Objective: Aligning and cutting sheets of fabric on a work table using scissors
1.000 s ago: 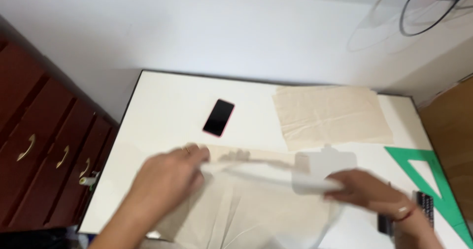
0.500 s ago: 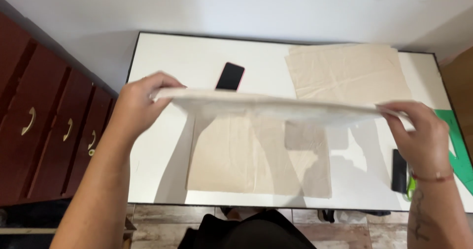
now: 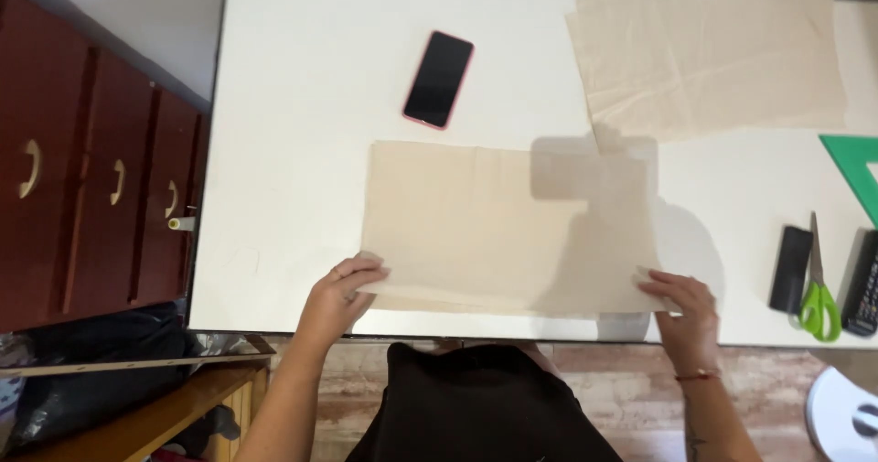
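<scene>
From the head view, the white table (image 3: 302, 151) carries two pieces of beige cloth, one phone, one pair of scissors, two dark flat objects and one green set square. The nearer cloth (image 3: 494, 229) lies flat along the table's near edge, about midway along it, with a grey shadow over its right part; a second layer shows just under its near edge. The second cloth (image 3: 709, 55) lies creased at the far right corner, its top cut off by the picture. The phone (image 3: 439, 80), dark-screened with a pink rim, lies face up beyond the nearer cloth's far left corner, apart from it. The left hand (image 3: 340, 299) is at the near left corner of the nearer cloth, fingers curled and pinching its edge, forearm coming up from below the table's near edge. The right hand (image 3: 684, 305) rests on the near right corner, fingers bent and pressing or gripping the edge; which of the two cannot be told. Near the right edge lie the green-handled scissors (image 3: 817, 288), blades pointing away, between a dark block (image 3: 790, 268) and a black device (image 3: 864, 284) that is cut off. The set square (image 3: 860, 165) is also cut off at the right edge.
</scene>
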